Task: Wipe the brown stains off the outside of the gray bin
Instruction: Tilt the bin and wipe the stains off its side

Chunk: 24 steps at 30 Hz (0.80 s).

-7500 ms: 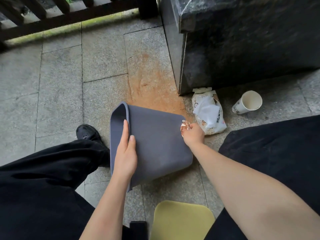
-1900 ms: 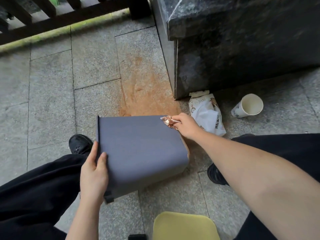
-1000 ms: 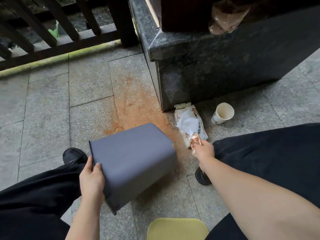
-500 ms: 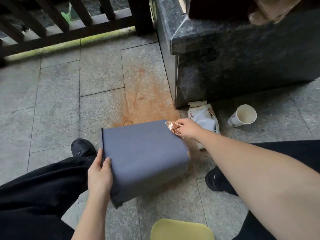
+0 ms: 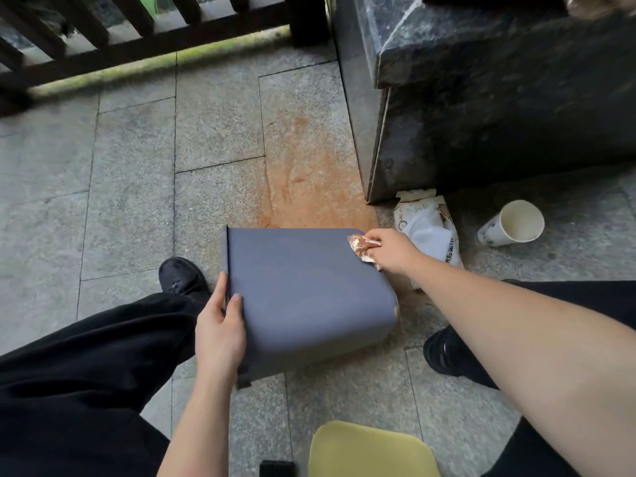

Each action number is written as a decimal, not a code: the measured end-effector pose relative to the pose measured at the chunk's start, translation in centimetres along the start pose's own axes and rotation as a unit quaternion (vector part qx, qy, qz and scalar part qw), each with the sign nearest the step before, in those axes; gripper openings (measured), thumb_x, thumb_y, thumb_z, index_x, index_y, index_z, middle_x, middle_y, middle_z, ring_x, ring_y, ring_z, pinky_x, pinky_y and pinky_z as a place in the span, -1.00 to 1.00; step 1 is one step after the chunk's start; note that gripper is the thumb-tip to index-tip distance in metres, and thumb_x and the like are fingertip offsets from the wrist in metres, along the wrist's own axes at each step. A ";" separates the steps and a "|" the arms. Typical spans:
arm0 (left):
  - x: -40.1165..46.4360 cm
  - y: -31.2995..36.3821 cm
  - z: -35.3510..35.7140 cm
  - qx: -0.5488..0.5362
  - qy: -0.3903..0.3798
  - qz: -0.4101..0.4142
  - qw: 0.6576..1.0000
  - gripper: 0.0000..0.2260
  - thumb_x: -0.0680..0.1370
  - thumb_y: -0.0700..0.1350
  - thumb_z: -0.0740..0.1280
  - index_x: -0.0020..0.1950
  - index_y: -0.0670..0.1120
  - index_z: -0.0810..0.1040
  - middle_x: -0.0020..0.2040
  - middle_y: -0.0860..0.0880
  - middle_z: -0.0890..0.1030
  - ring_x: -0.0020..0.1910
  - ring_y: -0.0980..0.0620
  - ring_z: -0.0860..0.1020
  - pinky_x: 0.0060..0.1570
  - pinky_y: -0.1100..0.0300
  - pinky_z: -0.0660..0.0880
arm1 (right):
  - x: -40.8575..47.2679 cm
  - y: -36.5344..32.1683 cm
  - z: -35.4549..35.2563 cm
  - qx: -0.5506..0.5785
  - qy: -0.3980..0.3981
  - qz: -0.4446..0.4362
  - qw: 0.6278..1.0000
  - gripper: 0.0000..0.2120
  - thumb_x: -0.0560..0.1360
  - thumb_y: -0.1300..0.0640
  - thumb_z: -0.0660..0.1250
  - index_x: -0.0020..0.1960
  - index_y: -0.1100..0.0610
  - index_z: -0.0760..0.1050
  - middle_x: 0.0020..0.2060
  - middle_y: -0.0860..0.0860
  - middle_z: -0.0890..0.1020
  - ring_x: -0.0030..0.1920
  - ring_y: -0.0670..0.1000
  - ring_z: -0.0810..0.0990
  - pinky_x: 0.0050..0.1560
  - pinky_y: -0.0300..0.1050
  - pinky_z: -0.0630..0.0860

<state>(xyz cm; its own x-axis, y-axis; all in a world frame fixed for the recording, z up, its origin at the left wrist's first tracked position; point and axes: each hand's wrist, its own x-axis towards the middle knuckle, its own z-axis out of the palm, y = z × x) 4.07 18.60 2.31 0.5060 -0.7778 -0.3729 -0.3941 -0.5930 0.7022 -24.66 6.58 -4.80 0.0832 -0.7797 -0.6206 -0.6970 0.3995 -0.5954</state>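
Note:
The gray bin (image 5: 306,290) lies on its side on the stone floor, its open rim to the left and its base to the right. My left hand (image 5: 220,330) grips the rim at the near left, thumb and fingers on either side of the edge. My right hand (image 5: 390,249) pinches a crumpled, brown-stained wipe (image 5: 361,247) and presses it against the bin's far right corner. A small brown mark (image 5: 396,309) shows at the bin's near right edge. The side facing up looks plain gray.
A wet-wipe pack (image 5: 430,228) and a tipped paper cup (image 5: 514,223) lie right of the bin beside a dark stone block (image 5: 499,98). An orange-brown stain (image 5: 309,187) covers the floor behind the bin. My shoes, black trousers and a yellow stool (image 5: 371,449) are close by.
Over the last second my right hand came back from the wipe pack to the bin's far right corner with the stained wipe. The bin has turned a little in my left hand.

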 end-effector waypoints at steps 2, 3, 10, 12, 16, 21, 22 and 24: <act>-0.3 0.4 0.2 0.007 0.001 0.006 1.000 -0.57 0.64 -0.07 0.25 0.52 0.13 0.36 0.33 0.30 0.42 0.26 0.35 0.35 0.18 0.33 0.25 | -0.6 0.0 0.5 -0.056 0.005 -0.003 0.998 -0.76 0.51 0.28 0.25 0.10 0.07 0.57 0.05 0.10 0.62 0.03 0.14 0.57 0.02 -0.04 0.52; -0.5 0.6 0.4 0.008 0.001 0.010 1.000 -0.57 0.65 -0.06 0.25 0.52 0.13 0.36 0.35 0.29 0.43 0.26 0.35 0.36 0.18 0.32 0.25 | -1.0 -0.3 1.0 -0.090 0.015 -0.007 0.996 -0.75 0.53 0.26 0.25 0.15 0.10 0.56 0.09 0.12 0.60 0.09 0.17 0.55 0.06 -0.04 0.48; -1.6 1.2 1.3 0.048 -0.008 0.058 0.997 -0.59 0.66 0.03 0.22 0.52 0.17 0.35 0.38 0.01 0.54 0.34 0.01 0.48 0.14 0.23 0.33 | -9.0 -6.4 7.6 -0.036 0.060 -0.109 0.992 -0.87 0.48 0.24 0.28 0.02 0.17 0.50 -0.01 0.16 0.52 0.03 0.25 0.53 -0.06 -0.01 0.40; -1.7 1.0 1.2 0.052 -0.009 0.062 0.997 -0.60 0.66 0.02 0.21 0.52 0.18 0.36 0.36 -0.04 0.56 0.31 -0.04 0.50 0.12 0.18 0.36 | -11.7 -8.3 9.4 0.000 0.056 -0.154 0.986 -0.82 0.45 0.25 0.30 0.05 0.14 0.51 0.00 0.13 0.52 0.02 0.24 0.54 -0.03 0.02 0.46; -1.9 0.9 1.0 0.019 0.001 0.048 0.999 -0.60 0.66 -0.01 0.23 0.51 0.14 0.38 0.34 0.01 0.58 0.25 0.06 0.54 0.20 0.07 0.45 | -16.2 -7.9 10.6 -0.016 -0.034 -0.241 0.970 -0.81 0.43 0.19 0.32 0.03 0.04 0.48 -0.03 0.05 0.50 0.00 0.19 0.54 -0.02 -0.01 0.47; -0.9 1.0 1.0 -0.039 0.005 -0.001 0.999 -0.58 0.65 0.01 0.25 0.52 0.10 0.38 0.39 0.12 0.50 0.20 0.30 0.38 0.17 0.26 0.28 | -16.1 -2.5 6.1 0.015 -0.127 -0.053 0.990 -0.85 0.42 0.28 0.27 -0.10 0.08 0.53 -0.20 0.05 0.58 -0.18 0.09 0.57 -0.16 -0.05 0.43; -0.9 0.9 1.0 -0.048 0.007 -0.011 0.999 -0.58 0.65 0.00 0.25 0.52 0.09 0.38 0.39 0.11 0.51 0.20 0.28 0.40 0.18 0.26 0.29 | -15.5 -2.0 5.0 0.059 -0.150 0.001 0.987 -0.86 0.43 0.31 0.25 -0.15 0.10 0.50 -0.27 0.05 0.56 -0.26 0.05 0.54 -0.23 -0.06 0.40; -0.9 0.8 1.0 -0.063 0.007 -0.022 0.998 -0.57 0.65 -0.01 0.26 0.53 0.06 0.38 0.40 0.09 0.51 0.22 0.26 0.41 0.20 0.23 0.31 | -14.8 -1.6 3.5 0.207 -0.180 0.073 0.959 -0.83 0.47 0.38 0.18 -0.15 0.16 0.47 -0.30 0.07 0.48 -0.32 0.00 0.46 -0.26 -0.09 0.32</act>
<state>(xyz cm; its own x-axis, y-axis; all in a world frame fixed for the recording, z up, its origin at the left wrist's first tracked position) 2.56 18.63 2.62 0.5315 -0.7484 -0.3968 -0.2722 -0.5945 0.7567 -22.25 19.15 3.53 0.2987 -0.5129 -0.8049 -0.3835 0.7078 -0.5933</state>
